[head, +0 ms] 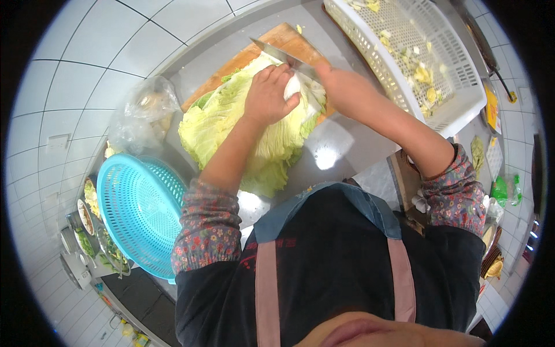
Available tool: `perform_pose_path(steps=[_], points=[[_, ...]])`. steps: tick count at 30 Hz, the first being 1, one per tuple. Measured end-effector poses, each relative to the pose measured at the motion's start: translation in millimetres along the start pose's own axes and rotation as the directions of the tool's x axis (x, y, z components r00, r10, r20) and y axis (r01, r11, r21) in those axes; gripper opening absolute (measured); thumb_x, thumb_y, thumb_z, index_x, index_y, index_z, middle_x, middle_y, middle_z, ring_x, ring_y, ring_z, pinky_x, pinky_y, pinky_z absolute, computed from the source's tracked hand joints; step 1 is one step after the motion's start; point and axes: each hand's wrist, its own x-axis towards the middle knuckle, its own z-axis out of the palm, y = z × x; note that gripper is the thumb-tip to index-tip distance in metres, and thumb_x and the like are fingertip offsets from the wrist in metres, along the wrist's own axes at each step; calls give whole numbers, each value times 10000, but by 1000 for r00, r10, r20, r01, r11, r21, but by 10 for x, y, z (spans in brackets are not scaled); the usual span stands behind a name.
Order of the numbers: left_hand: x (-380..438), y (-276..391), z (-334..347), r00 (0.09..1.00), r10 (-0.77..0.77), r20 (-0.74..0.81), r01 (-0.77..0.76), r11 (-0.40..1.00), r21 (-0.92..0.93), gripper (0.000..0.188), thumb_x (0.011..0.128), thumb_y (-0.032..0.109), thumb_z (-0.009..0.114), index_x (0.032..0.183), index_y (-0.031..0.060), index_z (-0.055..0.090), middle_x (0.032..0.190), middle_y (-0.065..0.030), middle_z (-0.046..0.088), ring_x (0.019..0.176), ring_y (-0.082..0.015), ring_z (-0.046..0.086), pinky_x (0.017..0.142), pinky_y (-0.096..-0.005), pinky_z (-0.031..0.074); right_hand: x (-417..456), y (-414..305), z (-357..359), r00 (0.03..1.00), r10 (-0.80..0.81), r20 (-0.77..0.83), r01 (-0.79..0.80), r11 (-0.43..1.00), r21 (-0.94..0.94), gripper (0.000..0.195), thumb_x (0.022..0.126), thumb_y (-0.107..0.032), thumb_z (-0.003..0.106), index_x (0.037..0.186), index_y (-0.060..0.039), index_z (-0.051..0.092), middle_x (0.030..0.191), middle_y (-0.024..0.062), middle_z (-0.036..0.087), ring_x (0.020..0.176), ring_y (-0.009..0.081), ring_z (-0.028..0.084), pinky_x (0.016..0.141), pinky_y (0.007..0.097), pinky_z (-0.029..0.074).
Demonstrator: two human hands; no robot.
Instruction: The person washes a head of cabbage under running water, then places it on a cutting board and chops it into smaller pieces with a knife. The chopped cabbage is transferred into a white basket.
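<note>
My right hand (344, 90) is closed round the handle of a kitchen knife (284, 56). The blade lies across the stem end of a pile of napa cabbage leaves (225, 121), beyond my left hand. My left hand (269, 93) presses on the leaves beside the blade, fingers bent, thumb towards the right. Under the cabbage is a wooden cutting board (299, 41), set aslant on a grey metal worktop. The leaves spread over the board's near edge onto the worktop. The knife handle is hidden in my right hand.
A white perforated plastic basket (466, 102) with cabbage scraps stands at the right. At the left are a turquoise colander (143, 208) and a clear plastic bag (149, 108) with contents I cannot make out. Plates and bowls of food (86, 217) stand farther left. A tiled wall rises behind the worktop.
</note>
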Motion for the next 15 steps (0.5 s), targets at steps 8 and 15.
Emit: perform_pose_path(steps=[8, 15], points=[[5, 31, 25, 999, -43, -23, 40, 992, -121, 446, 728, 327, 625, 1067, 38, 593, 1194, -96, 528, 1106, -281, 458, 957, -403, 362, 551, 112, 489, 999, -49, -8, 49, 999, 13, 155, 845, -66, 463, 975, 18, 455, 878, 251, 617, 826, 399, 617, 688, 461, 486], [-59, 48, 22, 994, -101, -36, 97, 991, -90, 410, 738, 285, 633, 1062, 37, 597, 1148, -100, 531, 1070, -282, 465, 929, -395, 386, -20, 270, 570, 1000, 6, -17, -7, 998, -66, 183, 849, -100, 477, 981, 9, 410, 878, 273, 607, 825, 429, 603, 675, 483, 474]])
